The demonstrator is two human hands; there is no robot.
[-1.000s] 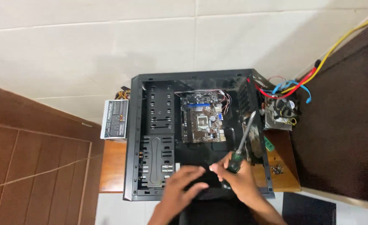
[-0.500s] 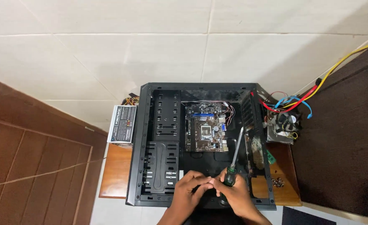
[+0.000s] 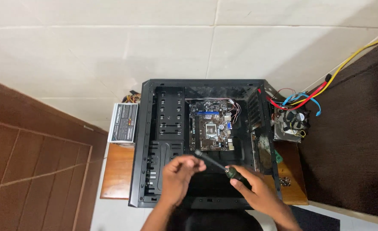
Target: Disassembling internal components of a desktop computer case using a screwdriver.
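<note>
An open black computer case (image 3: 148, 141) lies on its side on a low wooden table (image 3: 116, 175), with a motherboard (image 3: 210, 130) mounted inside. My right hand (image 3: 257, 194) grips the green handle of a screwdriver (image 3: 214, 163) over the near end of the case. The shaft slants up and to the left. My left hand (image 3: 178, 177) is at the shaft's tip, fingers curled round it.
A silver power supply (image 3: 123, 122) stands left of the case. A cooler fan with coloured cables (image 3: 290, 122) sits on the right, next to loose screws (image 3: 285, 182). Yellow and red cables run to the upper right. White tiled floor lies beyond, brown wood at the left.
The screwdriver has tipped from upright to slanting left. My left hand has moved up to its tip. The view has shifted so the case sits lower and more centred.
</note>
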